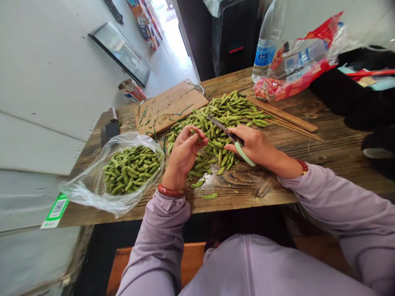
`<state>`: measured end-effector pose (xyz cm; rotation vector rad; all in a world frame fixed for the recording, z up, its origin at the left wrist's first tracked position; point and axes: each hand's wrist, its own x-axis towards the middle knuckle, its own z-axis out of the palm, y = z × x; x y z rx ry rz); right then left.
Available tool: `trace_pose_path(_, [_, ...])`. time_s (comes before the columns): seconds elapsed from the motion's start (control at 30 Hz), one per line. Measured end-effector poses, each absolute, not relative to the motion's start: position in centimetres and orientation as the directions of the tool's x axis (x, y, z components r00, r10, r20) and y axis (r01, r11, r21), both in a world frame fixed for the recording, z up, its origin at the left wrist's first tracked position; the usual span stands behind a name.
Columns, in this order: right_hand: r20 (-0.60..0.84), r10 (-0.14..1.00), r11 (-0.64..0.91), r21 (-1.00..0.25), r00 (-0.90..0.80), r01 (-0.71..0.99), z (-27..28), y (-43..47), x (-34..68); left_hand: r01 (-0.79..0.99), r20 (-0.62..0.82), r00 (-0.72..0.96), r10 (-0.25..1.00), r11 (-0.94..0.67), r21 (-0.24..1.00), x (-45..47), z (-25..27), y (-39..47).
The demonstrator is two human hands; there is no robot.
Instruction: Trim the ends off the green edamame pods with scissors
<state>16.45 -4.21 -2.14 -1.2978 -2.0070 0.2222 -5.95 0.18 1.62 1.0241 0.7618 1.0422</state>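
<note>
My left hand (189,150) is closed in a pinch on a green edamame pod (193,131), mostly hidden by the fingers. In my right hand (254,144) is a pair of scissors (243,154) with pale green handles, its dark blades pointing up and left towards the left hand. Beneath and behind both hands spreads a large heap of edamame pods (230,107) on the wooden table. To the left of my left hand, a clear plastic bag (86,187) lies open with many pods (131,170) in it. A few single pods (210,196) lie near the table's front edge.
A cutting board (173,102) with green scraps lies behind the heap, a dark-bladed knife (110,130) at its left. Wooden skewers (286,117) rest to the right. A water bottle (264,51) and red plastic packaging (293,78) stand at the back right. A green-white card (55,211) overhangs the left corner.
</note>
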Motion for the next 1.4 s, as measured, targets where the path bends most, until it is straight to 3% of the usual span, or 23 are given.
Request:
trace_pose_path(0.4, [0.44,0.867,0.464,-0.535,-0.236,0.706,-2.0,-4.3,16.4,-0.288,-0.038,0.18,0.983,0.09,0.953,-5.9,1.6,0.4])
trace_pose_path(0.67, [0.433,0.867,0.467,-0.533,-0.247,0.705,-2.0,-4.4,16.5,-0.321,-0.152,0.182,0.971,0.205,0.924,-6.4,1.4,1.2])
trace_pose_path(0.73, [0.441,0.863,0.473,-0.532,-0.247,0.702,-2.1,-4.4,16.4,-0.221,-0.106,0.178,0.978,0.145,0.964,-6.5,1.2,1.3])
trace_pose_path(0.83, [0.457,0.857,0.476,-0.529,-0.237,0.702,-2.1,-4.4,16.4,0.182,0.066,0.194,0.979,-0.102,0.978,-6.7,0.9,1.4])
trace_pose_path(0.9, [0.464,0.854,0.48,-0.527,-0.236,0.702,-2.1,-4.4,16.4,0.493,0.185,0.22,0.958,-0.273,0.826,-6.9,0.6,1.4])
trace_pose_path(0.97, [0.465,0.854,0.479,-0.522,-0.235,0.706,-2.1,-4.5,16.3,0.688,0.22,0.26,0.94,-0.34,0.641,-7.0,0.3,1.3])
trace_pose_path(1.03, [0.46,0.857,0.472,-0.516,-0.234,0.715,-2.0,-4.5,16.3,0.772,0.176,0.306,0.936,-0.352,0.529,-7.2,0.1,1.3])
trace_pose_path(1.13, [0.459,0.856,0.473,-0.506,-0.239,0.722,-2.0,-4.6,16.3,0.797,0.097,0.355,0.93,-0.355,0.488,-7.1,-0.1,1.4])
trace_pose_path(1.27, [0.459,0.853,0.478,-0.501,-0.246,0.722,-2.1,-4.6,16.2,0.692,0.096,0.379,0.92,-0.351,0.631,-6.8,-0.1,1.7])
trace_pose_path(1.4, [0.461,0.852,0.481,-0.499,-0.248,0.721,-2.1,-4.6,16.3,0.363,0.126,0.282,0.951,-0.228,0.903,-6.6,0.2,1.4])
